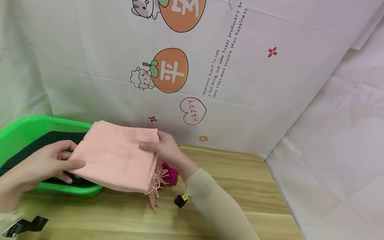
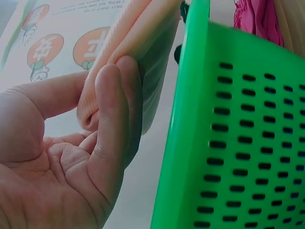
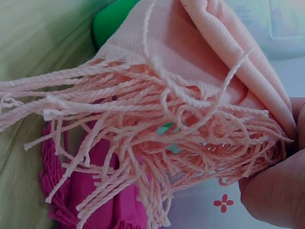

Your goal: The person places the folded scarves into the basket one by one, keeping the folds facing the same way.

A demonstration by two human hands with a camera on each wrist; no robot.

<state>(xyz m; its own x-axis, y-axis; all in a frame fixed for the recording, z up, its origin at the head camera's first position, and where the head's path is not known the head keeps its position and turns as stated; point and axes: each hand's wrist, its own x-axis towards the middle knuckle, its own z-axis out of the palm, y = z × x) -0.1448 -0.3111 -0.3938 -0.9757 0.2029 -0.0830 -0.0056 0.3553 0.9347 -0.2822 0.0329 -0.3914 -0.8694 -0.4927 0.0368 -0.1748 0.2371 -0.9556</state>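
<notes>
A folded pink scarf (image 1: pixel 117 155) with twisted fringe (image 3: pixel 143 124) along one end is held up in both hands. My left hand (image 1: pixel 49 162) pinches its left edge between thumb and fingers, close over the basket's rim. At the opposite, fringed side, my right hand (image 1: pixel 167 150) grips the far corner with the thumb on top. In the left wrist view the scarf's folded edge (image 2: pixel 128 52) sits between the left thumb and fingers. Beneath the fringe lies a magenta fringed cloth (image 3: pixel 105 191), mostly hidden by the scarf in the head view.
A green perforated basket (image 1: pixel 94 190) stands at the left with dark green cloth (image 1: pixel 35 150) inside. On the wooden table (image 1: pixel 235 169) lies a small black object with a yellow mark (image 1: pixel 180 200). White printed sheeting (image 1: pixel 250 83) rises behind and at the sides.
</notes>
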